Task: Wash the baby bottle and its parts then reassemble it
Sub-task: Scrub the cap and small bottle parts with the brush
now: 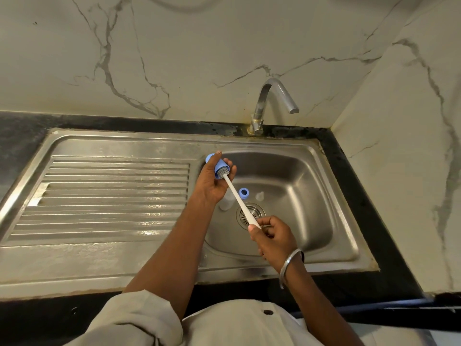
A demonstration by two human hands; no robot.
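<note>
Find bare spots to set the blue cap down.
Free: ribbed drainboard left of the basin; basin floor between the drain and the right wall. Crowded: left of and behind the drain, where the bottle body, blue collar ring and nipple sit.

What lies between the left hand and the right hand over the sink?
In the head view, the white brush bridges them: its bristles sit in the blue cap held by the left hand, its end in the right hand.
</note>
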